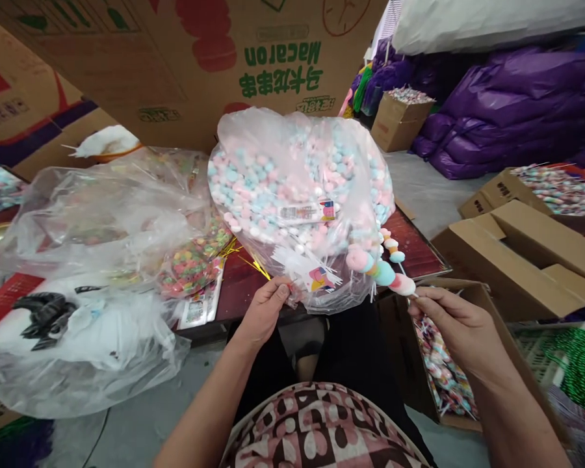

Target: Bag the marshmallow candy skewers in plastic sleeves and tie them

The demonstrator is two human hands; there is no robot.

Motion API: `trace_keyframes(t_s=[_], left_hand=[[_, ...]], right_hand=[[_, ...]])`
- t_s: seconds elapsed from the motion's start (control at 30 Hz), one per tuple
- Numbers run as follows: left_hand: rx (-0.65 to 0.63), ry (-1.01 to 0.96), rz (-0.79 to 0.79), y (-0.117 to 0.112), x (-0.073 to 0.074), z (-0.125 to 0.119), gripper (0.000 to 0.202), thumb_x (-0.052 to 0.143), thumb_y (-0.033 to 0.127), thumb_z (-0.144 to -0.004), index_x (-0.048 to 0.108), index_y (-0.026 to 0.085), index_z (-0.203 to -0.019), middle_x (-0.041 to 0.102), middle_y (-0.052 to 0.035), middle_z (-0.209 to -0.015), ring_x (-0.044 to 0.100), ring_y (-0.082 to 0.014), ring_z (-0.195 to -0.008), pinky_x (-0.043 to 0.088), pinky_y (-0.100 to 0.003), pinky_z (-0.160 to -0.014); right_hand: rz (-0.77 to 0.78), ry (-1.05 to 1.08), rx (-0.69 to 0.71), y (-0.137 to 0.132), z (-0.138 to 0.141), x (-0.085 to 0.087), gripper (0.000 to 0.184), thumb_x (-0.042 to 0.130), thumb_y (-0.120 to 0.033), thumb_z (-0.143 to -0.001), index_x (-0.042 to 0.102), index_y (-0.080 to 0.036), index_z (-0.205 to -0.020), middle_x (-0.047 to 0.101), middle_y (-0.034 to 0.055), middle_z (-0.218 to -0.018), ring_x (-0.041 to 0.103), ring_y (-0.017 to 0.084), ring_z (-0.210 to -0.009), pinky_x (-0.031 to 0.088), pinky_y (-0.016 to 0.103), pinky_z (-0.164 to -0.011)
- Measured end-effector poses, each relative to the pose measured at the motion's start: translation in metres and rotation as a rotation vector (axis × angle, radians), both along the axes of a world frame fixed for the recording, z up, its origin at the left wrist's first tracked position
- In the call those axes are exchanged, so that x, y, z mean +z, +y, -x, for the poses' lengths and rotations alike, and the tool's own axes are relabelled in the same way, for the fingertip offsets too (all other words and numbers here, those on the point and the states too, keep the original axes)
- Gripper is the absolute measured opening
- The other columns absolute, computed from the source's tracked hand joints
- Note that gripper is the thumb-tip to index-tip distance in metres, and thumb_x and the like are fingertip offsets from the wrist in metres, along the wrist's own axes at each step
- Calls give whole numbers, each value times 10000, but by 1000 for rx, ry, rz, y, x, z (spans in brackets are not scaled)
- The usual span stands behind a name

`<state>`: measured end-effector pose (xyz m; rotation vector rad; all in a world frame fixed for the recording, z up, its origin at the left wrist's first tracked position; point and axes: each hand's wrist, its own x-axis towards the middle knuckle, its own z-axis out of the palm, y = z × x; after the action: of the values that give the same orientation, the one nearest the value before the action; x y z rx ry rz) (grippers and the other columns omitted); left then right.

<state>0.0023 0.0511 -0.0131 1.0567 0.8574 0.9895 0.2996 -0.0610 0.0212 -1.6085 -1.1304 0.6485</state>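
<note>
A skewer of pink, blue and white marshmallows [384,273] slants up and left from my right hand [451,318], whose thumb and fingers pinch its stick end. My left hand [270,305] is closed in a pinch on crinkled clear plastic [292,296]; whether this is a separate wrapper or the big bag's edge, I cannot tell. Between and beyond the hands lies a large clear bag [258,127] full of pink, blue and white marshmallows. Small printed cards [322,278] and white sticks rest on it. Another marshmallow skewer [394,248] lies at its right side.
To the left, a clear bag of colourful gummy candies [188,266] lies on the dark red table [238,286]. Yellow twist ties [260,268] sit beside it. A carton of wrapped skewers [443,370] stands below my right hand, near an open carton [531,253]. A Macaron carton [205,84] rises behind.
</note>
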Motion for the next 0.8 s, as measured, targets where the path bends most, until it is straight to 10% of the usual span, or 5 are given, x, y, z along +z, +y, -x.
trace_keyframes(t_s=[0.8], left_hand=[[-106,147,-215,6,5,8,376,599,530,-847,669,168,-774,608,-19,-735,530,-135,-718,430,-259,-715]], right_hand=[[116,-197,99,-2,-5,11,319,699,-525,-752,761,-218,-807,743,65,-730,688,210,-647,560,303,-628]])
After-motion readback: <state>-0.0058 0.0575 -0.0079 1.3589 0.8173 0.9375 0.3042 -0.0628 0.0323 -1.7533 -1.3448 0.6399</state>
